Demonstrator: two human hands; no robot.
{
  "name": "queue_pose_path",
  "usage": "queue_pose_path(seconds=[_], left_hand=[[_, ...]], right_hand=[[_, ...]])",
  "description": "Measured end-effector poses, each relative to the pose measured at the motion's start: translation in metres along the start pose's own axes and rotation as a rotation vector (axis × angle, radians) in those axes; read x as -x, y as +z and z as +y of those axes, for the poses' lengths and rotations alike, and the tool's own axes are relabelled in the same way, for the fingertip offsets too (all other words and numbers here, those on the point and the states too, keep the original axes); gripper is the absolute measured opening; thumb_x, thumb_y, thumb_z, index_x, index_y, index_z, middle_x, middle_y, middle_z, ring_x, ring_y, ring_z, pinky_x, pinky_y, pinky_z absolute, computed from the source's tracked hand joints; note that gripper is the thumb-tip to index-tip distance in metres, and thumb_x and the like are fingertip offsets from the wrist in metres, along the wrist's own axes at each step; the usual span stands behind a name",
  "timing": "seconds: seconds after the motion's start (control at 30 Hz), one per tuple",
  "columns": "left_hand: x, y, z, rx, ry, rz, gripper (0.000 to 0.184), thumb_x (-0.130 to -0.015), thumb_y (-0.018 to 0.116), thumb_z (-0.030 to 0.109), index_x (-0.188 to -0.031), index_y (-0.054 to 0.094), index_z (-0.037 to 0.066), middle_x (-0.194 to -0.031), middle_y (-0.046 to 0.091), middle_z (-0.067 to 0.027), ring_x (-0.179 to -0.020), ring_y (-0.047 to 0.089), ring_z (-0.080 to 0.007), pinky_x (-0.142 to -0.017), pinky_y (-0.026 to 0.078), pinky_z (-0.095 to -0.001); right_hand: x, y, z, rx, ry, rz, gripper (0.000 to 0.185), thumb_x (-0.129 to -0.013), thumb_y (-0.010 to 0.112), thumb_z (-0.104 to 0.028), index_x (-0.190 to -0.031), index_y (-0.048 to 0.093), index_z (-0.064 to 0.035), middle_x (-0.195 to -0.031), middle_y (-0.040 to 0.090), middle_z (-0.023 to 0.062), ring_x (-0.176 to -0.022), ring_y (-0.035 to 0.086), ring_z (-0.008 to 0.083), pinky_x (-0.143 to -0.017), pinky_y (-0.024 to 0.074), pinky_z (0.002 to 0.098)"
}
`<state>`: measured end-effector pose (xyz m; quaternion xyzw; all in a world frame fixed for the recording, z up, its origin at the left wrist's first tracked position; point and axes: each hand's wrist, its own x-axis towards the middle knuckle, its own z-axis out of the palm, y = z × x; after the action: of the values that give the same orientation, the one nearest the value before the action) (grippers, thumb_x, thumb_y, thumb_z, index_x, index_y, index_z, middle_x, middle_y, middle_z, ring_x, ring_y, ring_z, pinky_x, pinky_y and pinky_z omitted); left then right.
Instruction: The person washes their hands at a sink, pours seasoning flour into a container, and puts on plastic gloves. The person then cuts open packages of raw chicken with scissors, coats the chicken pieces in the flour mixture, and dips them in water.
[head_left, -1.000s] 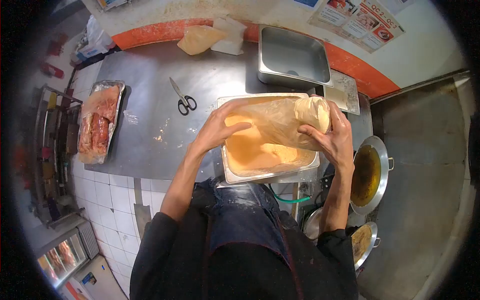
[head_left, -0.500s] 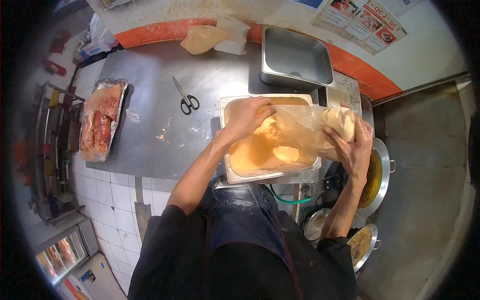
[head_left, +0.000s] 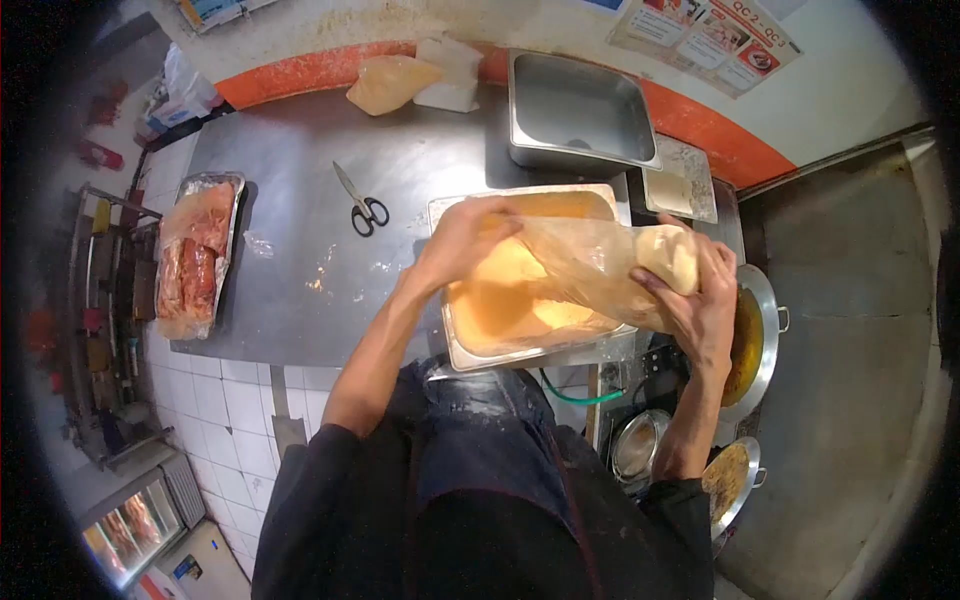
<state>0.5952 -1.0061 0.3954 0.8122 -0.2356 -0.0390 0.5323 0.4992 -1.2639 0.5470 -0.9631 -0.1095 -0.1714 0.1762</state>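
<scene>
Plastic bag (head_left: 590, 265) slants across the stainless pan (head_left: 530, 352) at twelve o'clock, its bunched three-o'clock end clasped by the right hand (head_left: 707, 305); the left hand (head_left: 460, 240) curls at its nine-o'clock end, pinching or not I cannot tell. Should that end slip, dragging film could spill flour-like powder (head_left: 495, 325) toward the oil-filled wok (head_left: 770, 325) at two o'clock.

Glossy, wrinkled plastic bag (head_left: 585, 255), matt powder (head_left: 500, 272) — fine-grained, smooth metal table (head_left: 290, 190) — shiny, matt cloth sleeve (head_left: 318, 480)
</scene>
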Motion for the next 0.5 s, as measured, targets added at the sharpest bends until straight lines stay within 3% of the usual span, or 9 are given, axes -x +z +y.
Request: queue_pose_path(seconds=[0.1, 0.17, 0.23, 0.27, 0.37, 0.4, 0.43, 0.47, 0.5], left_hand=[[0.009, -0.016, 0.005, 0.144, -0.143, -0.035, 0.028, -0.090, 0.067, 0.025, -0.102, 0.068, -0.001, -0.094, 0.071, -0.0117, -0.089, 0.065, -0.0190, -0.084, 0.049, -0.0329], [0.007, -0.017, 0.005, 0.146, -0.108, 0.012, 0.027, -0.090, 0.067, 0.025, -0.101, 0.068, 0.000, -0.091, 0.071, -0.0100, -0.085, 0.064, -0.0159, -0.081, 0.049, -0.0311], [-0.003, -0.019, 0.015, 0.103, -0.116, 0.005, 0.026, -0.091, 0.067, 0.025, -0.100, 0.069, 0.000, -0.091, 0.071, -0.0097, -0.085, 0.064, -0.0156, -0.082, 0.049, -0.0308], [-0.011, -0.021, 0.024, 0.097, -0.114, 0.023, 0.026, -0.091, 0.067, 0.025, -0.100, 0.069, 0.000, -0.091, 0.071, -0.0097, -0.085, 0.064, -0.0156, -0.082, 0.049, -0.0308], [-0.033, -0.016, 0.055, 0.089, 0.056, -0.016, 0.025, -0.091, 0.066, 0.025, -0.098, 0.069, 0.002, -0.090, 0.071, -0.0104, -0.084, 0.065, -0.0196, -0.080, 0.049, -0.0339], [-0.043, -0.011, 0.063, 0.007, 0.207, -0.039, 0.024, -0.091, 0.066, 0.026, -0.097, 0.069, 0.003, -0.089, 0.070, -0.0109, -0.085, 0.064, -0.0228, -0.080, 0.049, -0.0358], [-0.052, -0.004, 0.073, -0.075, 0.358, -0.064, 0.024, -0.091, 0.066, 0.027, -0.096, 0.069, 0.004, -0.088, 0.070, -0.0114, -0.085, 0.064, -0.0261, -0.081, 0.049, -0.0377], [-0.060, 0.002, 0.088, -0.091, 0.364, -0.121, 0.024, -0.090, 0.066, 0.028, -0.094, 0.068, 0.005, -0.088, 0.070, -0.0113, -0.087, 0.064, -0.0286, -0.082, 0.048, -0.0414], [-0.068, 0.009, 0.104, -0.107, 0.370, -0.180, 0.023, -0.090, 0.066, 0.029, -0.093, 0.068, 0.006, -0.087, 0.069, -0.0113, -0.088, 0.063, -0.0311, -0.083, 0.047, -0.0451]], right_hand=[[0.001, 0.010, 0.007, -0.058, 0.151, 0.015, 0.058, -0.072, 0.083, -0.033, -0.121, 0.065, -0.0072, -0.105, 0.070, 0.0088, -0.093, 0.062, 0.0290, -0.095, 0.0401, 0.0410], [0.010, 0.023, 0.024, -0.224, 0.220, 0.045, 0.052, -0.079, 0.080, -0.028, -0.122, 0.064, -0.0047, -0.104, 0.070, 0.0097, -0.090, 0.063, 0.0250, -0.091, 0.0450, 0.0378], [0.022, 0.034, 0.042, -0.622, 0.492, -0.008, 0.046, -0.084, 0.076, -0.024, -0.122, 0.063, -0.0013, -0.102, 0.069, 0.0091, -0.090, 0.063, 0.0167, -0.083, 0.0493, 0.0327], [0.035, 0.049, 0.054, -0.713, 0.434, 0.131, 0.040, -0.088, 0.073, -0.023, -0.117, 0.062, 0.0025, -0.101, 0.067, 0.0081, -0.092, 0.061, 0.0119, -0.078, 0.0500, 0.0285], [0.078, 0.068, 0.080, -0.671, 0.674, 0.194, 0.048, -0.094, 0.065, -0.037, -0.114, 0.059, 0.0057, -0.105, 0.062, 0.0107, -0.091, 0.058, 0.0166, -0.079, 0.0489, 0.0328], [0.097, 0.082, 0.093, -0.684, 0.752, 0.238, 0.053, -0.095, 0.061, -0.043, -0.114, 0.058, 0.0069, -0.106, 0.059, 0.0120, -0.092, 0.056, 0.0188, -0.080, 0.0481, 0.0348], [0.121, 0.098, 0.115, -0.658, 0.688, 0.227, 0.058, -0.098, 0.055, -0.047, -0.124, 0.053, 0.0051, -0.116, 0.061, 0.0076, -0.103, 0.056, 0.0151, -0.085, 0.0478, 0.0313], [0.128, 0.102, 0.106, -0.672, 0.829, 0.276, 0.057, -0.099, 0.053, -0.045, -0.130, 0.047, 0.0021, -0.122, 0.058, 0.0104, -0.108, 0.057, 0.0182, -0.089, 0.0481, 0.0332], [0.143, 0.111, 0.110, -0.678, 0.820, 0.276, 0.057, -0.099, 0.053, -0.045, -0.130, 0.047, 0.0021, -0.122, 0.058, 0.0104, -0.108, 0.057, 0.0182, -0.089, 0.0481, 0.0332]])
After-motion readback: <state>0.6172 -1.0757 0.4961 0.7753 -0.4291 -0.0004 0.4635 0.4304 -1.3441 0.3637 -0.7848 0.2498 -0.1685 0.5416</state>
